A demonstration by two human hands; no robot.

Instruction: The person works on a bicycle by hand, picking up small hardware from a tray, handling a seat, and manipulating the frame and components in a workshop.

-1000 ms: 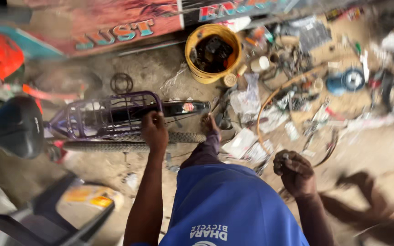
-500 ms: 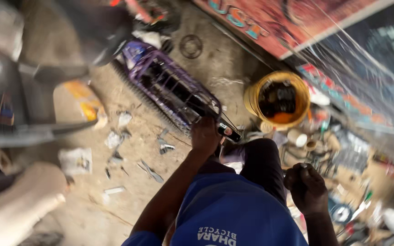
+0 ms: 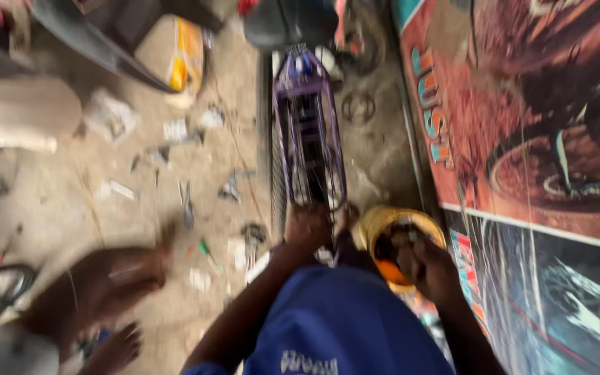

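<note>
- Poster wall [image 3: 522,139]: off to the right of my right grip, standing along the edge of the floor. If I swing an elbow back I could knock against it.
- Floor [image 3: 140,208]: sandy, left of both grips, strewn with scraps and small tools [image 3: 187,205]. A dropped part would, I judge, be lost among them quickly.
- Rack [image 3: 308,132]: the purple wire carrier runs straight ahead of my left grip, over a tyre. It lies loose on the ground, so a hard pull may make it slide or twist.
- Bucket [image 3: 383,222]: yellow, just ahead of my right grip and right of my left. It sits close enough that a jerk of my arm could tip it.
- Left hand [image 3: 308,228]: clenched on the near end of the rack; the frame is blurred, so I cannot tell how firm the hold is. Wire ends could nick my fingers.
- Right hand [image 3: 428,267]: curled at the bucket's near rim; I cannot tell whether it holds anything.
</note>
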